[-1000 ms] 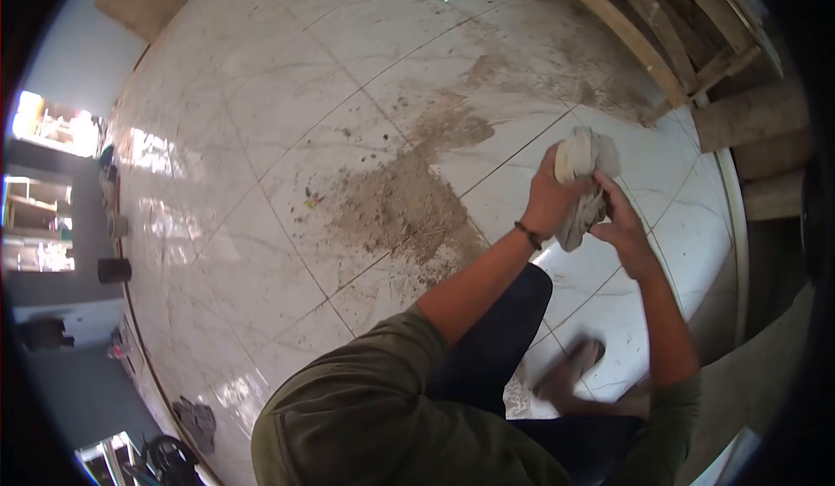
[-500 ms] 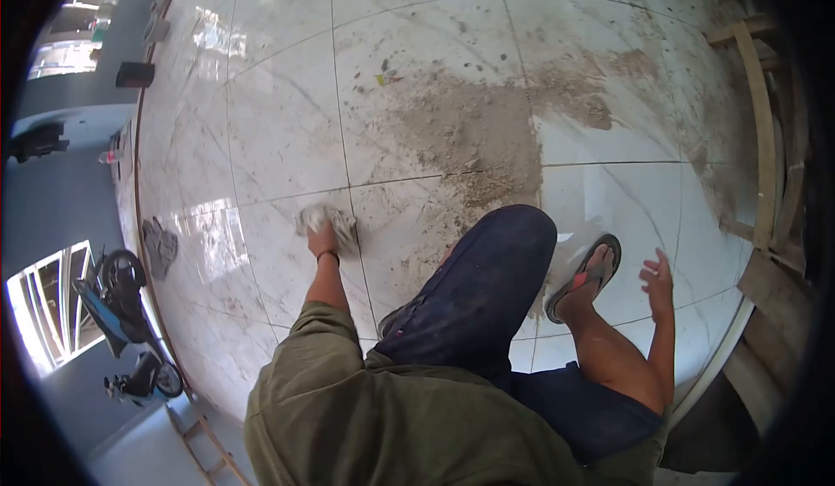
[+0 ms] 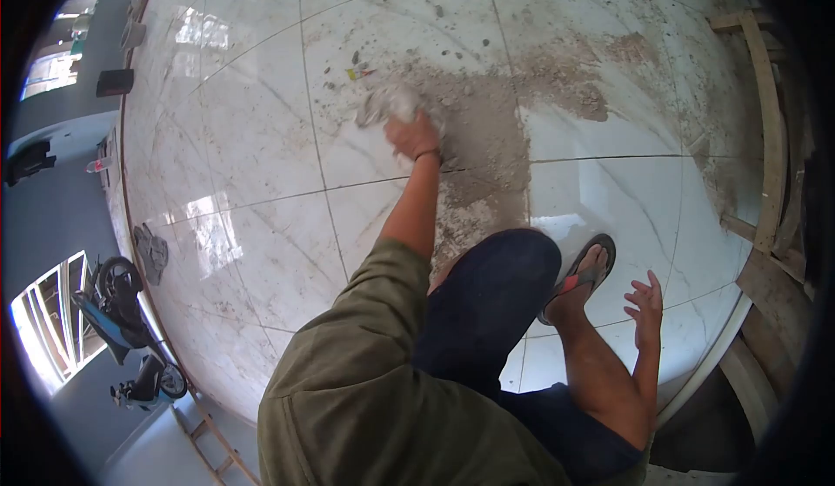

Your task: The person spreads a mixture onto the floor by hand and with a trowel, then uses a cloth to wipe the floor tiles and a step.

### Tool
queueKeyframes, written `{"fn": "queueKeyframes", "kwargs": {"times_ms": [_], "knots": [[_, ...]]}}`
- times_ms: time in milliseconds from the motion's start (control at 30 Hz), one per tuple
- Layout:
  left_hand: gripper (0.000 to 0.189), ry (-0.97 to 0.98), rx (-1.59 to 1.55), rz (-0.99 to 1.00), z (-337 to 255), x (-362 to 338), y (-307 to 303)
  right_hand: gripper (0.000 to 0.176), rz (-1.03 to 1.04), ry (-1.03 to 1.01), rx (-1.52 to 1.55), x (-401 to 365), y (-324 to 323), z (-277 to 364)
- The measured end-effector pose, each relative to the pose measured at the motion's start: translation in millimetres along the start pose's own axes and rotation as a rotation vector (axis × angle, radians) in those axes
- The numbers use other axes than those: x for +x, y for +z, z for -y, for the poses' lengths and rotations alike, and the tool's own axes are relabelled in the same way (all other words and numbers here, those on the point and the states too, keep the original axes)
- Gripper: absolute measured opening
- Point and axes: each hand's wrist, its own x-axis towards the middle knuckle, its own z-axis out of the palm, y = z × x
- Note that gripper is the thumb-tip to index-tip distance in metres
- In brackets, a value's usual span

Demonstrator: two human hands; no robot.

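My left hand (image 3: 412, 136) is closed on a pale, dirt-stained rag (image 3: 387, 103), pressed against the tiled floor (image 3: 270, 138). Just right of the rag lies a broad patch of grey-brown dirt (image 3: 487, 129), with crumbs and lumps in it. A small yellow and red scrap (image 3: 357, 74) sits slightly beyond the rag. On the other side, my right hand (image 3: 646, 302) hovers over the tiles beside my sandalled foot (image 3: 584, 273), fingers apart and nothing in them.
Wooden boards and a frame (image 3: 764, 129) line the right side. A motorbike (image 3: 130, 312) stands at the left, near a wooden ladder (image 3: 209, 442). A crumpled grey cloth (image 3: 151, 253) lies by the left floor edge. Small stones dot the far tiles.
My left hand has swept the rag forward and right, from the near left tile to the dirt patch's edge. Tile near my knee shows less loose dirt. My right hand stays raised, slightly lower in view.
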Motion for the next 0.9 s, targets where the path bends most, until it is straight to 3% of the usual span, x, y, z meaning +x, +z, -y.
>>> {"fn": "queueKeyframes", "kwargs": {"times_ms": [67, 133, 200, 267, 367, 433, 500, 600, 633, 733, 767, 800, 867, 900], "knots": [[0.056, 0.035, -0.090, -0.035, -66, -21, 31, 0.073, -0.015, -0.002, 0.086, -7, -5, -9], [0.053, 0.095, -0.123, 0.111, -119, -38, 53, 0.074, -0.026, -0.004, 0.105, -11, -8, -17], [0.051, -0.017, -0.341, 0.307, -172, -45, 67, 0.072, -0.027, -0.025, 0.121, -14, -12, -22], [0.047, 0.034, -0.680, 0.272, -218, -47, 74, 0.071, -0.057, -0.082, 0.125, -13, -15, -13], [0.040, 0.073, -0.883, 0.358, -284, -26, 22, 0.068, -0.089, -0.121, 0.162, -5, -18, -1], [0.037, 0.166, -0.964, 0.335, -300, 11, 2, 0.066, -0.079, -0.148, 0.212, 8, -20, 5], [0.031, 0.203, -1.278, 0.502, -300, 55, -28, 0.058, -0.099, -0.172, 0.160, 28, -22, 8], [0.030, 0.259, -1.164, 0.542, -290, 101, -113, 0.053, -0.102, -0.269, -0.038, 78, -9, 25], [0.029, 0.304, -1.031, 0.521, -281, 118, -132, 0.054, -0.009, -0.407, -0.112, 101, 0, 40], [0.031, 0.422, -0.866, 0.776, -269, 117, -213, 0.062, 0.260, -0.755, -0.359, 163, 43, 129], [0.030, 0.602, -0.674, 0.791, -262, 113, -242, 0.066, 0.376, -0.857, -0.456, 163, 72, 183], [0.027, 0.892, -0.440, 0.622, -251, 114, -255, 0.073, 0.422, -1.043, -0.541, 165, 103, 230], [0.022, 1.326, 0.077, -0.008, -231, 112, -279, 0.087, 0.572, -1.487, -0.529, 146, 185, 327], [0.022, 1.143, -0.063, 0.126, -228, 91, -303, 0.094, 0.664, -1.695, -0.412, 122, 228, 363]]}}
